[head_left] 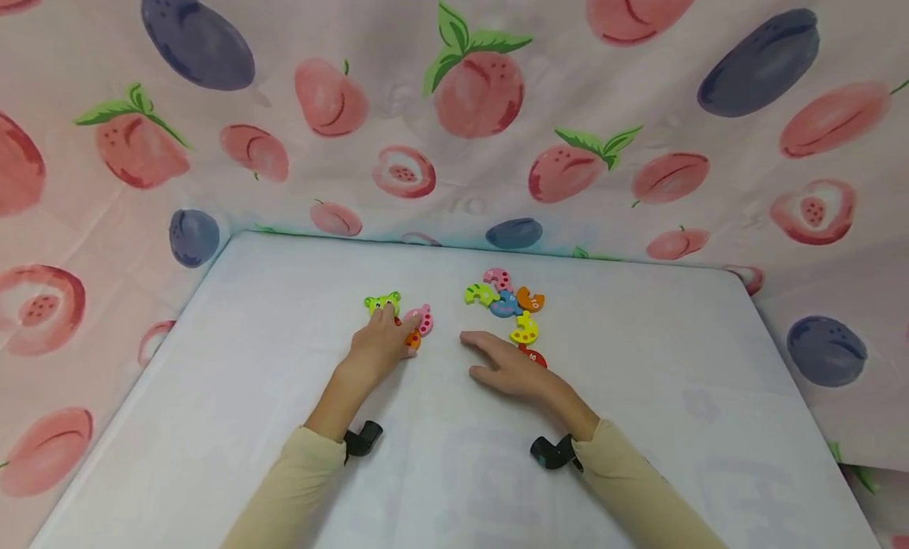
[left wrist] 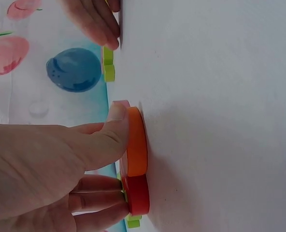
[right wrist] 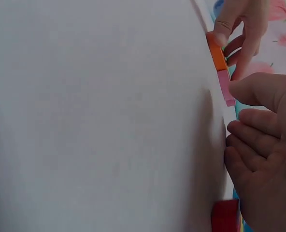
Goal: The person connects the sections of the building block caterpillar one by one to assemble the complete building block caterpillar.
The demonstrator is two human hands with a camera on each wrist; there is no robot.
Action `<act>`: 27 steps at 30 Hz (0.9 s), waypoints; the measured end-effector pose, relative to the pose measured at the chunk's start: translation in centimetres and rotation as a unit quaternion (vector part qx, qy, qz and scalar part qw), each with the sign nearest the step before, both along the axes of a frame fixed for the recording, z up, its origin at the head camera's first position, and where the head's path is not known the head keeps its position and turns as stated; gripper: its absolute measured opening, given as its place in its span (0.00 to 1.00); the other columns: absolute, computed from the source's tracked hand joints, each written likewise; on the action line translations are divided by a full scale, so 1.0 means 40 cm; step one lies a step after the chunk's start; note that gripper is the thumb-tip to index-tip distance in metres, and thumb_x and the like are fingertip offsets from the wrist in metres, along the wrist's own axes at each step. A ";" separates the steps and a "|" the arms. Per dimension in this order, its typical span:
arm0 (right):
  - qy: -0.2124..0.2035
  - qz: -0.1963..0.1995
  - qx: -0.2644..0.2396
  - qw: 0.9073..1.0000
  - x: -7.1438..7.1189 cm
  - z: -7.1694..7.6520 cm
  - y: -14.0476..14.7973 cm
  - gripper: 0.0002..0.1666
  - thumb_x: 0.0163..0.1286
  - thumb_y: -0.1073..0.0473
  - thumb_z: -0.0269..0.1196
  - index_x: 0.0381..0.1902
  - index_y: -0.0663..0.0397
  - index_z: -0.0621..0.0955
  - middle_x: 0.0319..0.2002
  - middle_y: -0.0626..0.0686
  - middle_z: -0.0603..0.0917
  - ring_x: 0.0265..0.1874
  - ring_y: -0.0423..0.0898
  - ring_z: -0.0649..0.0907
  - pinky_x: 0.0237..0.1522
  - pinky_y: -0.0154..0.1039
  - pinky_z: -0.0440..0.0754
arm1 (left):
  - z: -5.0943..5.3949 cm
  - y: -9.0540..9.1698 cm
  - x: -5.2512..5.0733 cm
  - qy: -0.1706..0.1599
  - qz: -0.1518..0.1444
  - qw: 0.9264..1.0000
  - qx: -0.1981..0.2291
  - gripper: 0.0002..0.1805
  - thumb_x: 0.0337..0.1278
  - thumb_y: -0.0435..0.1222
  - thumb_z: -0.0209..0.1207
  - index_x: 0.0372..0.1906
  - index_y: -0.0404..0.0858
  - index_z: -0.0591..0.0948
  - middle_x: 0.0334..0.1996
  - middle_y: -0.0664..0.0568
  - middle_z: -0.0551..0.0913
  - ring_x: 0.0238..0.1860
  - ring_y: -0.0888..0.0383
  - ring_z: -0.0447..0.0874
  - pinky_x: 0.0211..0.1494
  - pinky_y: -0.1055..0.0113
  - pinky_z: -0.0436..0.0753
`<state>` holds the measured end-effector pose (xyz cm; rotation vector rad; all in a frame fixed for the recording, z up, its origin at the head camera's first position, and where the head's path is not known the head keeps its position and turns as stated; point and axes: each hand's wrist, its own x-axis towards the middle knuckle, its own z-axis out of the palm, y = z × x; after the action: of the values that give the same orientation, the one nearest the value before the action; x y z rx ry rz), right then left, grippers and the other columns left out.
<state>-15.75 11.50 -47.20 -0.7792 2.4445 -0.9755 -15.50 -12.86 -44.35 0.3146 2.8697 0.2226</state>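
Note:
My left hand (head_left: 374, 348) lies over a small group of flat painted pieces at left of centre. Its thumb touches the edge of an orange piece (left wrist: 137, 150); other fingertips rest against a red piece (left wrist: 139, 195). A pink dotted piece (head_left: 426, 319) shows by the index finger, and a green animal-head piece (head_left: 373, 304) lies beyond the fingertips. Holding nothing, my right hand (head_left: 513, 371) has its fingers extended, pointing left. A red piece (head_left: 534, 356) is partly hidden behind it, touching a yellow dotted piece (head_left: 524, 331).
Beyond the right hand, a blue piece (head_left: 506, 305) adjoins green (head_left: 480, 295), pink (head_left: 499, 279) and orange (head_left: 529, 300) pieces. A white cloth covers the table (head_left: 454, 470). A fruit-printed curtain (head_left: 398, 76) hangs along the back and sides.

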 end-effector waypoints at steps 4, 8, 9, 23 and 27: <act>0.018 0.004 0.015 1.000 0.009 0.012 0.026 0.35 0.69 0.59 0.59 0.72 0.57 0.64 0.72 0.56 0.67 0.73 0.53 0.65 0.72 0.52 0.63 | 0.003 0.001 0.001 -0.006 0.004 1.000 0.003 0.36 0.57 0.46 0.64 0.71 0.50 0.67 0.65 0.34 0.63 0.60 0.44 0.65 0.48 0.53 0.84; 0.040 0.000 0.021 0.999 0.010 0.026 0.053 0.35 0.69 0.58 0.59 0.71 0.56 0.64 0.71 0.55 0.68 0.70 0.52 0.68 0.70 0.51 0.66 | 0.007 0.000 0.002 -0.009 0.012 1.000 0.016 0.36 0.56 0.45 0.65 0.71 0.50 0.68 0.65 0.33 0.63 0.60 0.43 0.65 0.49 0.52 0.83; 0.044 -0.002 0.022 0.999 0.009 0.030 0.058 0.35 0.69 0.58 0.59 0.71 0.56 0.64 0.71 0.55 0.68 0.68 0.52 0.70 0.70 0.52 0.68 | 0.007 0.000 0.002 -0.010 0.015 1.000 0.020 0.36 0.56 0.45 0.65 0.71 0.50 0.68 0.65 0.33 0.63 0.60 0.43 0.65 0.50 0.51 0.83; 0.126 -0.037 0.033 0.991 -0.083 0.061 0.056 0.35 0.67 0.60 0.63 0.69 0.62 0.65 0.69 0.62 0.68 0.69 0.59 0.67 0.68 0.57 0.67 | -0.002 0.012 0.015 0.014 0.039 0.999 0.035 0.33 0.60 0.46 0.62 0.70 0.48 0.69 0.65 0.33 0.64 0.63 0.41 0.65 0.48 0.49 0.84; 0.132 -0.049 0.040 0.989 -0.115 0.051 0.040 0.36 0.67 0.60 0.63 0.70 0.59 0.65 0.70 0.61 0.66 0.71 0.59 0.66 0.68 0.57 0.67 | -0.004 0.013 0.015 0.014 0.040 0.998 0.036 0.33 0.59 0.46 0.63 0.70 0.49 0.69 0.64 0.34 0.65 0.62 0.42 0.65 0.49 0.49 0.84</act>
<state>-20.35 13.10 -45.17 -0.8116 2.7533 -0.8482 -14.91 -12.33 -44.52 0.2186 2.9105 0.3407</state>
